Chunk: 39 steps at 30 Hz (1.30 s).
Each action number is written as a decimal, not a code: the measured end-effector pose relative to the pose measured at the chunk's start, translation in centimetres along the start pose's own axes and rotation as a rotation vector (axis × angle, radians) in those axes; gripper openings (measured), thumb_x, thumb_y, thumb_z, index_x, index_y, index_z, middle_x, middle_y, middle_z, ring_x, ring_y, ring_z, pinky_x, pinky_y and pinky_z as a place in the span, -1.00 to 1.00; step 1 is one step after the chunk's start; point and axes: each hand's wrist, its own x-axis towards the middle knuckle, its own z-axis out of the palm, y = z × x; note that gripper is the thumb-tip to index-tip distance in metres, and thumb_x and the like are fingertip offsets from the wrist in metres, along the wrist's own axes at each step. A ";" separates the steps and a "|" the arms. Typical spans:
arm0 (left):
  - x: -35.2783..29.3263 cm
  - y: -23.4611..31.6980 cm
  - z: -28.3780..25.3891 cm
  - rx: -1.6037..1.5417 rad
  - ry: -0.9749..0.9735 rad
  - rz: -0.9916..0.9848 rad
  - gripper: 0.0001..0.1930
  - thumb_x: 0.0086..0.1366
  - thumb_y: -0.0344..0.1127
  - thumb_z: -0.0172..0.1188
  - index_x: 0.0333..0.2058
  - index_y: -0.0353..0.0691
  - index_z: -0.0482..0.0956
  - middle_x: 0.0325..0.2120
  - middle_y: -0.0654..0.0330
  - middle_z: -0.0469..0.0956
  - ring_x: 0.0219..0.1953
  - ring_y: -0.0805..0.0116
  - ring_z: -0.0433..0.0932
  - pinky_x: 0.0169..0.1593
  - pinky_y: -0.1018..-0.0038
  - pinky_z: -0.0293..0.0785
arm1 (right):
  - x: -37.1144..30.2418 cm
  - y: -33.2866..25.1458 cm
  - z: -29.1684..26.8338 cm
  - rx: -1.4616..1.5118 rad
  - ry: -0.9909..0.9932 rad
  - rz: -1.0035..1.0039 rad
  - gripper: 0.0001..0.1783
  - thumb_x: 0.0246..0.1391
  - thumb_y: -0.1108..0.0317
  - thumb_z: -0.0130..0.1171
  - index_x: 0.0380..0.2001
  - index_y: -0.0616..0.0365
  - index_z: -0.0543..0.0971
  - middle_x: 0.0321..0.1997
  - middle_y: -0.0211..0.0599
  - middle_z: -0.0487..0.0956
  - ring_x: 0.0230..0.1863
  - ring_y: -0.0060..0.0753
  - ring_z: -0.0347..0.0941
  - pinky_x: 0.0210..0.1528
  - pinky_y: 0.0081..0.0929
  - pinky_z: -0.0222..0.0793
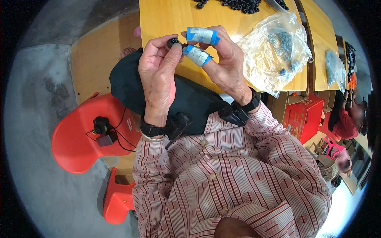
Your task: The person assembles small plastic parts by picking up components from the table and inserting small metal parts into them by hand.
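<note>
Between the thumb and forefinger of my left hand (pixel 159 71) is a small black ring-shaped part (pixel 173 42) with a hole in its face. My right hand (pixel 227 59) meets it from the right, its fingers closed in a pinch. Blue and silvery tape (pixel 202 36) wraps its forefinger, and a second band (pixel 197 55) wraps its thumb. Something small and dark shows between these taped tips, against the black part; its kind cannot be made out. Both hands are raised over the near edge of the yellow wooden table (pixel 166 18).
A pile of small black parts (pixel 244 5) lies at the table's far side. On the right rests a clear plastic bag (pixel 278 51) with small metallic pieces. A dark cloth (pixel 194 101) covers my lap. Red plastic chair (pixel 85 137) at left; red box (pixel 305 117) below the table.
</note>
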 end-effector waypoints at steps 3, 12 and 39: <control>0.0 -0.1 -0.2 -0.040 0.020 -0.026 -0.78 0.18 -0.52 0.11 -0.17 -0.35 0.42 -0.41 0.27 0.42 -0.37 0.55 0.40 -0.24 0.65 0.36 | 0.0 -0.1 -0.4 -0.144 0.038 -0.155 -0.66 -0.17 0.59 0.20 -0.21 0.17 0.52 -0.22 -0.33 0.56 -0.30 -0.39 0.43 -0.23 -0.53 0.34; -0.1 0.1 0.1 -0.030 0.012 -0.024 -0.77 0.19 -0.49 0.11 -0.16 -0.35 0.42 -0.39 0.26 0.43 -0.37 0.53 0.41 -0.21 0.62 0.36 | -0.5 -0.6 -0.6 -0.167 0.016 -0.208 -0.64 -0.15 0.60 0.15 -0.19 0.15 0.51 -0.23 -0.34 0.57 -0.27 -0.34 0.44 -0.20 -0.49 0.34; 0.0 0.2 -0.7 -0.146 -0.102 -0.072 -0.80 0.16 -0.52 0.12 -0.21 -0.38 0.43 -0.31 0.14 0.50 -0.28 0.46 0.48 -0.16 0.55 0.40 | -0.1 0.3 -0.8 -0.096 -0.007 -0.298 -0.59 -0.23 0.39 0.29 -0.19 0.13 0.52 -0.41 -0.32 0.49 -0.41 -0.24 0.34 -0.32 -0.41 0.24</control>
